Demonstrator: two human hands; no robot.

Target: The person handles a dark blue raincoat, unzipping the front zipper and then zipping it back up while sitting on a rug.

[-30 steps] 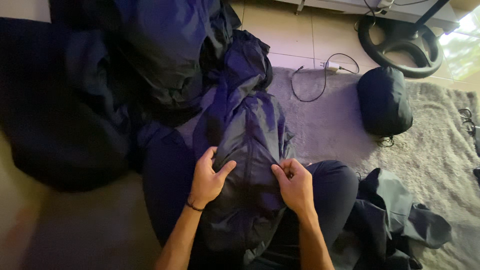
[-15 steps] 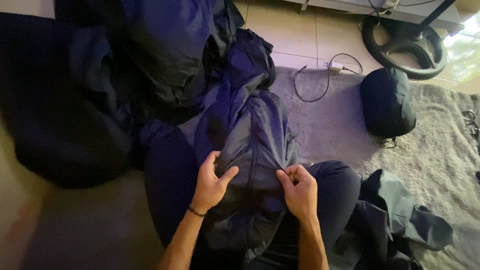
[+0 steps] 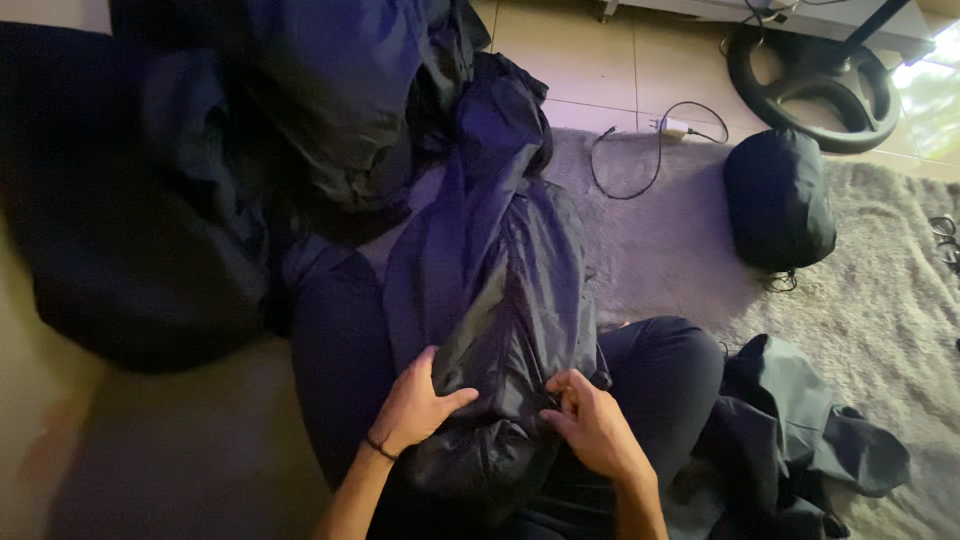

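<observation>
Home, prob. living rm – tiled floor (image 3: 580,60), shaggy grey rug (image 3: 880,330), charger cable (image 3: 650,150), clothes heap (image 3: 300,110) on floor.

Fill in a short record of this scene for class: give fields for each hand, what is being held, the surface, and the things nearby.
Left hand: grips the left side of the dark jacket, thumb on top
Right hand: pinches the jacket's right edge
Jacket: dark, shiny cloth, bunched lengthwise over the person's lap
Surface: grey rug on a tiled floor
Nearby left: pile of dark clothes
Nearby right: rolled black bundle, crumpled grey garment, white cable, black steering wheel
</observation>
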